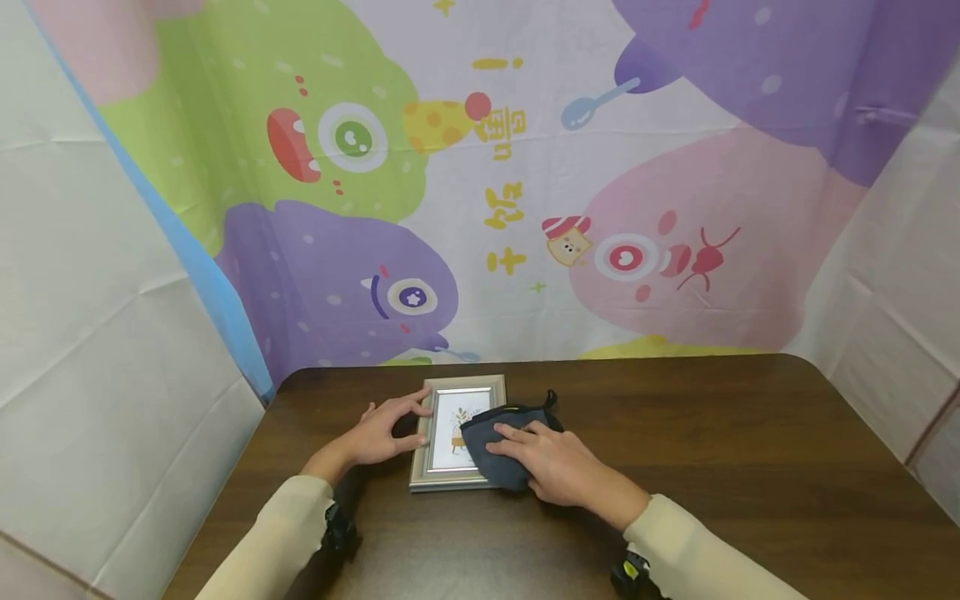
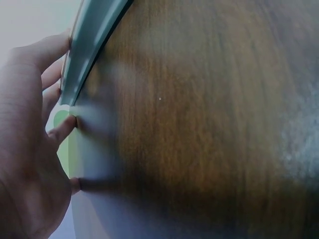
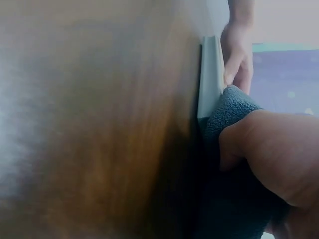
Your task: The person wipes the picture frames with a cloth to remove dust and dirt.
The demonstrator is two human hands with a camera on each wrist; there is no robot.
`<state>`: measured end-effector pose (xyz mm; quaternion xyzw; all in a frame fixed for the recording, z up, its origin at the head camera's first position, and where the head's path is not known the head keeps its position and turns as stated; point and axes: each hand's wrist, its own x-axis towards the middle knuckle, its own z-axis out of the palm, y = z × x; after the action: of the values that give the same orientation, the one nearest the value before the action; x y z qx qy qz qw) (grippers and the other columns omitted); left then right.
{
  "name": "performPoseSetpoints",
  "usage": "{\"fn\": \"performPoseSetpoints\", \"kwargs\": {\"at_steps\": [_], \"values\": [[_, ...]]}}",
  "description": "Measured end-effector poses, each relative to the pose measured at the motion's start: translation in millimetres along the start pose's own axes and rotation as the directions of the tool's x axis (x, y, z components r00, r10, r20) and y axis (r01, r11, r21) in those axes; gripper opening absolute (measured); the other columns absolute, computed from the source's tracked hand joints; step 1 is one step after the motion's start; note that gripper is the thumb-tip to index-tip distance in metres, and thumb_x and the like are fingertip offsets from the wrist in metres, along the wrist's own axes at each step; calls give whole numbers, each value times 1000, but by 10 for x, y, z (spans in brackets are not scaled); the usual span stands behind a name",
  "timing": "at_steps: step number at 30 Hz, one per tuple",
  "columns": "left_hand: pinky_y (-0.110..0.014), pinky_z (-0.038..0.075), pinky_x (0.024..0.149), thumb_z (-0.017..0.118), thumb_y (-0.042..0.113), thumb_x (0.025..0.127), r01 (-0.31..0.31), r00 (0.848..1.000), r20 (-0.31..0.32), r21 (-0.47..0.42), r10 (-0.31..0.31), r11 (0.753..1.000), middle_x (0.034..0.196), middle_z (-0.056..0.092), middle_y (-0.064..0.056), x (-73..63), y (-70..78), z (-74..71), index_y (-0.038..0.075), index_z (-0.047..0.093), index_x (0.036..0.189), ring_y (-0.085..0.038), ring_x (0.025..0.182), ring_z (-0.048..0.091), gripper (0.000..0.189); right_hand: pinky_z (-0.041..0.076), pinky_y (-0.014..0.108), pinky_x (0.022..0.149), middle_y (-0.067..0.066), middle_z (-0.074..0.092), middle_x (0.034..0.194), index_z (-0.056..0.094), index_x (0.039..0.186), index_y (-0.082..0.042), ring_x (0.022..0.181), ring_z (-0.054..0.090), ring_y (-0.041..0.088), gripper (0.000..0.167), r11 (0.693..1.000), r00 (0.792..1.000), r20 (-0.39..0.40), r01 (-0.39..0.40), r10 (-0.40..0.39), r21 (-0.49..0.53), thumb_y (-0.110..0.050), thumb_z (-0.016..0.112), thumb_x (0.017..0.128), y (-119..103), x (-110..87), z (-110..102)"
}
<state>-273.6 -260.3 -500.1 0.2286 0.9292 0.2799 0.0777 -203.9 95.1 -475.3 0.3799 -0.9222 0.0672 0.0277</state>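
Observation:
A silver-beige picture frame [image 1: 459, 481] lies flat on the brown table, with a small plant drawing inside. My left hand [image 1: 382, 429] is at its left side, thumb and fingers spread and touching the border. In the left wrist view, fingertips of the left hand [image 2: 30, 139] meet the frame's side [image 2: 92, 45]. A dark blue-grey cloth [image 1: 487, 467] with black trim and a hanging loop covers the frame's right part. My right hand [image 1: 558, 467] holds this cloth against the frame. The right wrist view shows the thumb bent against the fuzzy cloth [image 3: 234, 107].
The wood-grain table [image 1: 712, 450] extends on both sides of the frame. Behind it hangs a cartoon-printed curtain [image 1: 517, 317]; pale sheets [image 1: 112, 333] cover the sides. Each wrist wears a black device [image 1: 339, 529] below the sleeve's end.

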Motion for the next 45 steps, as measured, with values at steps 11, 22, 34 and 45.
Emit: {"fn": "performPoseSetpoints", "kwargs": {"at_steps": [11,22,34,45], "values": [[-94,4,127,77,43,104,14,1000,8,-9,-14,1000,187,35,-10,-4,-2,3,21,71,146,-51,170,36,47,68,55,88,3,59,172,71,152,-30,136,70,35,68,995,997,48,-61,57,82,-6,92,91,106,189,-44],[-94,5,128,77,41,104,9,1000,7,-8,-9,1000,187,35,-10,-3,13,-8,20,71,146,-51,169,38,47,64,66,104,2,56,175,70,153,-29,149,64,40,62,977,984,114,-156,140,144,-3,81,98,227,442,-85],[-100,9,119,74,53,104,-75,997,-29,-19,75,997,185,38,-7,14,-80,26,23,71,143,-56,163,42,50,59,71,110,3,53,177,67,157,-29,151,61,43,63,971,976,117,-197,181,137,-1,73,101,384,701,-88],[-98,6,122,73,51,105,-65,998,-20,-27,65,997,186,37,-8,0,-83,24,23,71,146,-55,166,38,50,56,71,115,2,50,179,64,159,-30,158,55,43,64,961,965,154,-235,213,147,-1,70,102,391,766,-102]]}}
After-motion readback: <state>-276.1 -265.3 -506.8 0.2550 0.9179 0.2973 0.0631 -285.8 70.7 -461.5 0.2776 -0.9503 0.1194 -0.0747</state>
